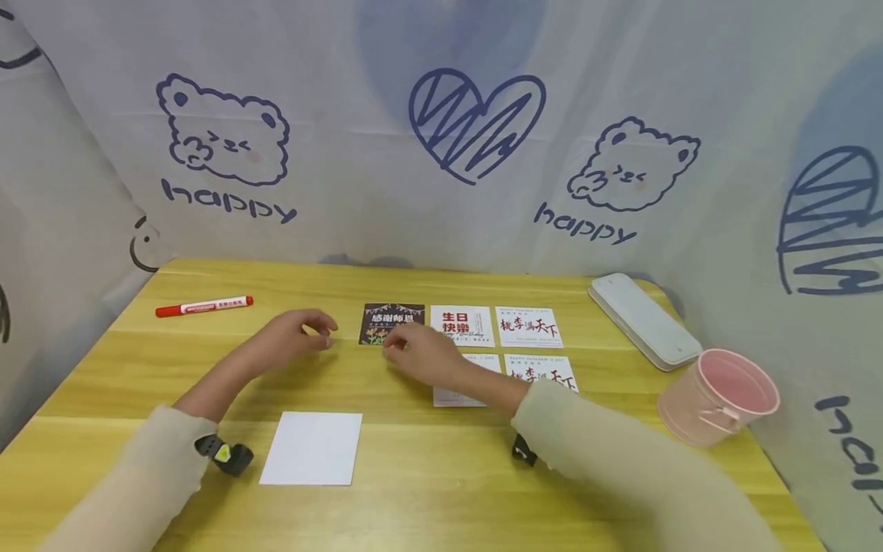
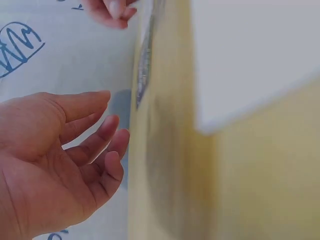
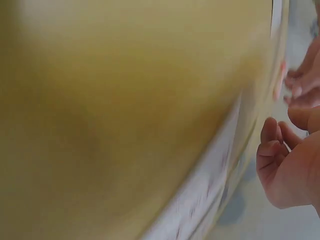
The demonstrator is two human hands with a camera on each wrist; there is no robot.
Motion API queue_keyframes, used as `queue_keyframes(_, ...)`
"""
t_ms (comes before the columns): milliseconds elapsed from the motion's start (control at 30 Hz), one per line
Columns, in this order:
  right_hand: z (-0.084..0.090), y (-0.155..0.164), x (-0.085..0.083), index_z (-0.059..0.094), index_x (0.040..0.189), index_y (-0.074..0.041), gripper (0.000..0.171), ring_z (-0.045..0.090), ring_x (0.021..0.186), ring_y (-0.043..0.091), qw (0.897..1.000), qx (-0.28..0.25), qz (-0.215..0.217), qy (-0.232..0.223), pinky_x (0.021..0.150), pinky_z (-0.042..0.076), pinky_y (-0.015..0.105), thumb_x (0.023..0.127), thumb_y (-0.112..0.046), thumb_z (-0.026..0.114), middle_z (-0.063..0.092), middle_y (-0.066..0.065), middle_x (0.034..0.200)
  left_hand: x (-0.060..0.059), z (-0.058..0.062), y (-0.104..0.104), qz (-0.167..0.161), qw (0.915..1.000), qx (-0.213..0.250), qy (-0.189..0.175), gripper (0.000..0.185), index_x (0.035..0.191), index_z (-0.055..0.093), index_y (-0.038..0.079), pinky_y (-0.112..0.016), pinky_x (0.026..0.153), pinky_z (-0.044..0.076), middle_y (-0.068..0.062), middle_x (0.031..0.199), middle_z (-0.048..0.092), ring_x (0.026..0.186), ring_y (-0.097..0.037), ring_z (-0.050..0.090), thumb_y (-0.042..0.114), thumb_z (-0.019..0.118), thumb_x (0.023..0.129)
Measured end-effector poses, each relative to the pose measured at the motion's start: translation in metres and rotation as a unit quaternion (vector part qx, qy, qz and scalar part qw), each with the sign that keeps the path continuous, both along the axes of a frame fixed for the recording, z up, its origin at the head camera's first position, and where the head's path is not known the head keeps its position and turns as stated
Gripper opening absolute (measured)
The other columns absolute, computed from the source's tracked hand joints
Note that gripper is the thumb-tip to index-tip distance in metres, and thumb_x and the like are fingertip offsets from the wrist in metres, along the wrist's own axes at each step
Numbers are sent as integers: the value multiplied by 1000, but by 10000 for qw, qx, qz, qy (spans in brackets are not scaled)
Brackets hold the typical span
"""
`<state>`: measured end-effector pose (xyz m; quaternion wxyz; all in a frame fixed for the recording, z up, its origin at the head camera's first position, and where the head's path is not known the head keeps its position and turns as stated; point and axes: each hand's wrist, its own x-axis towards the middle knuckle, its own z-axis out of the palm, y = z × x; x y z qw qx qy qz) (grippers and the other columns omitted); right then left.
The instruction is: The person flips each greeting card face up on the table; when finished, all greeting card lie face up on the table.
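Note:
My left hand (image 1: 293, 343) is held over the table, fingers bent and relaxed with nothing in them. It is to the left of a dark card (image 1: 392, 313) with white lettering and flowers. The right hand (image 1: 429, 356), fingers loosely curled, overlaps the lower right corner of that card; no object shows in it. Beside the dark card lie a white card with red lettering (image 1: 462, 326) and a white card with brush characters (image 1: 531, 327). Below them are two more white cards, one (image 1: 458, 396) partly hidden by my right hand, the other (image 1: 541, 372) by the sleeve.
A blank white square sheet (image 1: 312, 448) lies near the front. At the back left is a red-capped marker (image 1: 205, 307). To the right, a white case (image 1: 641, 322) lies behind a pink bucket-like cup (image 1: 717, 399). A printed curtain (image 1: 345, 153) hangs along the table's back edge.

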<state>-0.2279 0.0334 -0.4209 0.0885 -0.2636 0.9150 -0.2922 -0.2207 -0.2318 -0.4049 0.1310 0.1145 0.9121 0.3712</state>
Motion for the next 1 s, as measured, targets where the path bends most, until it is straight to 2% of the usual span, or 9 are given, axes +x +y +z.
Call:
queue_keyframes(133,-3,-9,38,71,116,-19,25,58,82,4,9976,-274,285,-561,74,48,23,97,-36,66,65,-13,95,33,-3,-16,-80,9999,-41,-136,28,123,65,6,-34,79,50,-12,118,65,95,-22,59,20,62,100)
queue_keyframes(267,-10,-19,60,70,114,-21,29,55,82,1,9953,-264,252,-898,76,46,20,92,-39,72,62,-16,93,55,-9,-26,-206,9997,-27,-143,27,119,67,8,-32,77,49,-10,117,66,93,-21,57,23,68,97)
queue_keyframes(367,-13,-24,69,71,112,-22,33,54,81,1,9966,-132,-18,-818,75,44,21,87,-42,78,61,-15,92,67,-16,-30,-324,9993,13,-197,28,118,67,8,-29,74,47,-7,112,66,90,-20,54,24,71,94)
queue_keyframes(500,-15,-31,77,72,111,-24,41,52,79,0,9985,215,-214,-460,69,42,22,81,-50,80,57,-16,89,82,-22,-33,-401,9991,-12,-150,32,117,68,8,-25,66,41,-3,98,60,81,-16,47,23,76,90)
queue_keyframes(600,-18,-35,80,72,109,-25,42,51,77,-1,9987,447,-176,-157,66,40,21,80,-53,80,56,-16,88,89,-23,-34,-489,9988,11,-24,34,116,69,7,-25,64,38,-2,92,55,77,-15,44,23,78,88)
queue_keyframes(733,-20,-36,82,73,105,-25,36,50,76,-1,9987,475,-158,67,65,40,20,80,-50,81,56,-16,85,93,-22,-33,-557,9984,60,-15,34,116,68,7,-25,66,38,-3,94,55,80,-15,44,24,78,88)
queue_keyframes(1000,-24,-35,82,72,100,-24,28,50,76,-1,9990,384,-138,166,65,40,20,83,-44,80,56,-16,83,91,-20,-32,-503,9986,58,-164,37,118,68,8,-25,69,39,-4,100,58,84,-17,46,27,77,89)
